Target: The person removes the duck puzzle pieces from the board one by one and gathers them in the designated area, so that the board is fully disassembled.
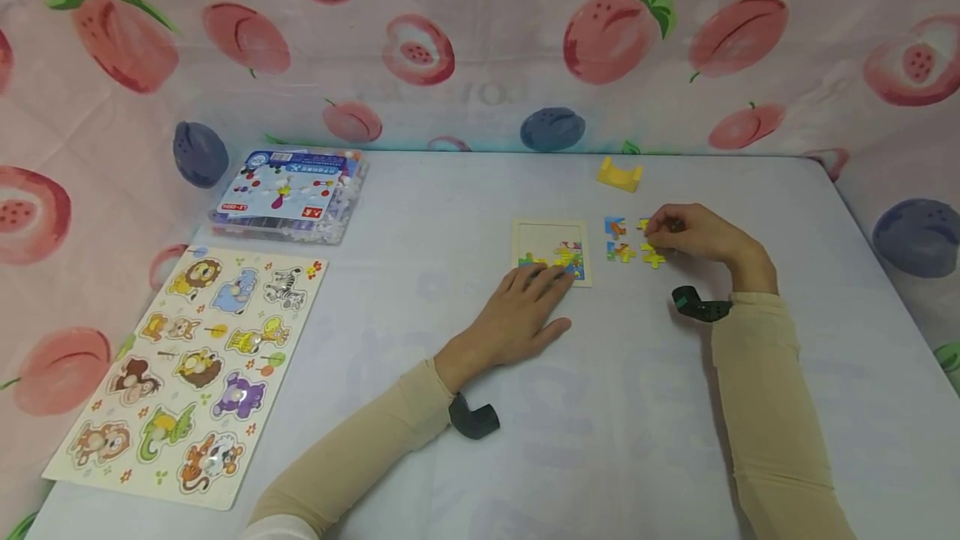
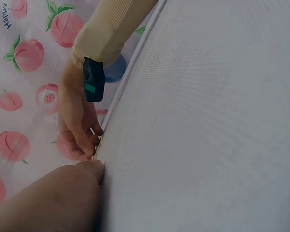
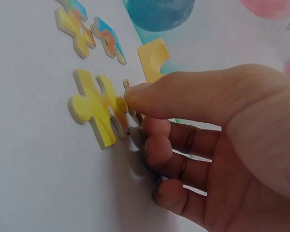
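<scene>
My left hand [image 1: 517, 319] lies with fingers spread on the lower edge of a small wooden puzzle tray [image 1: 551, 223], covering part of it. Several joined pieces [image 1: 568, 252] fill the tray's lower part. To the right, my right hand [image 1: 701, 236] reaches down over loose jigsaw pieces; its thumb and index finger pinch a jigsaw piece [image 3: 127, 84], mostly hidden by the thumb. Just beside the thumb lies a yellow piece [image 3: 93, 108]. Farther left are a blue-and-brown piece [image 1: 615, 227] and a multicoloured piece [image 1: 621, 252]. In the left wrist view, the left hand [image 2: 53, 198] appears close up.
A yellow notched block [image 1: 620, 175] stands near the table's back edge. At the left lie an animal peg puzzle board [image 1: 281, 340] and, behind it, a clear box with a blue label [image 1: 288, 190]. Fruit-printed cloth hangs behind and at both sides.
</scene>
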Tool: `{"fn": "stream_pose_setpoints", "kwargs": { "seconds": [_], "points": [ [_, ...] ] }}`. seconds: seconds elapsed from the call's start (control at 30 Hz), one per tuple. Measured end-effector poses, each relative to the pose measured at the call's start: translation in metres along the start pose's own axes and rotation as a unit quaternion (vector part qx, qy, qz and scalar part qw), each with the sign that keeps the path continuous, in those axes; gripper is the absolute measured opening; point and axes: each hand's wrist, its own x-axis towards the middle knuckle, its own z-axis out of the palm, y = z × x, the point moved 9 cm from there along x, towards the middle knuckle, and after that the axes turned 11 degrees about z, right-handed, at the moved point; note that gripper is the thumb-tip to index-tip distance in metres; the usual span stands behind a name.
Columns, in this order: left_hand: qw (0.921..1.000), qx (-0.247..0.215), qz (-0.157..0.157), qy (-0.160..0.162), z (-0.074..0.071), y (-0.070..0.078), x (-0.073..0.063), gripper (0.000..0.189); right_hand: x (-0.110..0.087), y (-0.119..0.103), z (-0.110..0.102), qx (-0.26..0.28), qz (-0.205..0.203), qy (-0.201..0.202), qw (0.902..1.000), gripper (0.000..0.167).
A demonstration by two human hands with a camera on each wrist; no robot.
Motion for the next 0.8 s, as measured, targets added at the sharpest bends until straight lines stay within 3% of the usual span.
{"fn": "stream_pose_setpoints", "kwargs": {
  "seconds": [0.23, 0.8],
  "points": [
    [1.0000, 0.001, 0.002, 0.003, 0.000, 0.000, -0.001, 0.060, 0.000, -0.011, 0.002, -0.005, -0.022, 0.021, 0.9995, 0.025],
    [1.0000, 0.005, 0.005, 0.005, 0.001, -0.001, 0.000, 0.060, 0.004, -0.067, 0.025, 0.024, -0.136, 0.034, 0.9898, 0.018]
  ]
}}
